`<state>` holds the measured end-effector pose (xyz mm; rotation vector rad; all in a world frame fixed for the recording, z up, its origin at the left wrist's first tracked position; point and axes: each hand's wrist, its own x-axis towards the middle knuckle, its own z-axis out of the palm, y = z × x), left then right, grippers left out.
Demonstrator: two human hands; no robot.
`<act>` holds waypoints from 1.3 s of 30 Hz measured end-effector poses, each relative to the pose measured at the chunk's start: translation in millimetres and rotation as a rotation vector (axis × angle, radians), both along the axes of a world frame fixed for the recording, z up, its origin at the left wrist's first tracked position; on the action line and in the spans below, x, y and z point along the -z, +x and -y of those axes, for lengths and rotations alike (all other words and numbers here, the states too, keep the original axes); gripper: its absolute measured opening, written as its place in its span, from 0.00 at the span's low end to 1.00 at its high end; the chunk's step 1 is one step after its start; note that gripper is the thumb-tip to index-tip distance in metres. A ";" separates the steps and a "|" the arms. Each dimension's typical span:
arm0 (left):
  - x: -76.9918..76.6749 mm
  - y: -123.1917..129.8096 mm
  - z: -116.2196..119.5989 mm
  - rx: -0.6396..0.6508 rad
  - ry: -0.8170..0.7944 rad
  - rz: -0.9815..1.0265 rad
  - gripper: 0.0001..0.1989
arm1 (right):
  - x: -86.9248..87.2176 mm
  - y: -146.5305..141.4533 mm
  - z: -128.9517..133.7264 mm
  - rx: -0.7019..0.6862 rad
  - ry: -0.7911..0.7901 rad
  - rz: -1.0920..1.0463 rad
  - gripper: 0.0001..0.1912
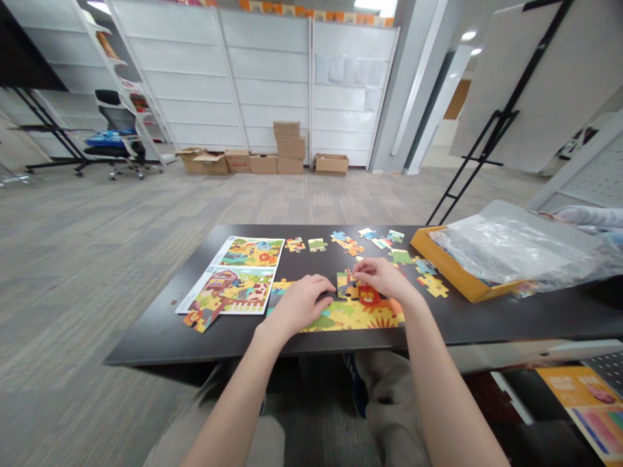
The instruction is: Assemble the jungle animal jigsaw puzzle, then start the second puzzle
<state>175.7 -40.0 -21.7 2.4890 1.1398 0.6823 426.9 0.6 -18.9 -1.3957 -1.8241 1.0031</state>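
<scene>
A partly assembled jigsaw puzzle with a yellow and orange jungle scene lies on the dark table, near its front edge. My left hand rests curled over the puzzle's left part, its fingers hiding what lies beneath. My right hand is above the middle, its fingertips pinched on a jigsaw piece. Several loose pieces are scattered behind the hands. Two printed picture sheets lie to the left, with a loose piece at their lower corner.
An orange box tray holding crumpled clear plastic sits at the table's right. A sleeved arm of another person reaches in beyond it. An easel with a white board stands at the back right, and cardboard boxes line the far wall.
</scene>
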 end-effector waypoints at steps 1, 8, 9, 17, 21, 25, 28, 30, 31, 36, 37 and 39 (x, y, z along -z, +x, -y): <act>0.5 1.5 0.0 0.006 0.002 -0.006 0.09 | -0.3 -0.8 -0.2 0.003 0.005 0.007 0.08; -0.4 7.3 -0.4 0.007 0.002 -0.024 0.10 | -4.5 -3.9 2.0 0.003 -0.029 -0.023 0.09; -0.4 7.5 -0.5 0.006 0.001 -0.024 0.10 | -4.7 -3.9 2.5 -0.003 -0.046 -0.030 0.09; 2.8 7.4 -1.6 0.004 -0.002 -0.045 0.09 | 6.8 0.2 -2.3 -0.032 -0.023 0.075 0.05; 2.8 7.9 -1.1 0.005 0.004 -0.065 0.08 | 9.0 0.8 -4.1 -0.038 -0.025 0.094 0.03; -1.0 9.5 0.2 0.006 0.010 -0.102 0.08 | 5.4 -2.2 -3.0 -0.045 0.002 0.098 0.03; -3.4 10.8 0.9 0.009 0.007 -0.109 0.08 | 2.1 -5.0 -1.1 -0.038 0.006 0.077 0.03; -4.2 10.4 1.1 -0.002 0.001 -0.099 0.08 | -1.1 -6.6 1.0 -0.022 -0.047 0.051 0.02; -4.5 9.5 1.0 -0.013 -0.003 -0.093 0.08 | -3.1 -7.3 2.2 -0.007 -0.089 0.034 0.02; -4.9 -6.5 -4.4 -0.165 0.003 -0.026 0.11 | -15.0 -12.4 8.5 0.103 -0.200 -0.101 0.03; -4.6 -11.4 -6.6 -0.207 -0.001 0.011 0.12 | -17.3 -14.6 9.8 0.121 -0.202 -0.134 0.04; -3.4 -21.1 -11.4 -0.275 -0.040 0.111 0.13 | -21.9 -21.1 12.6 0.146 -0.219 -0.187 0.05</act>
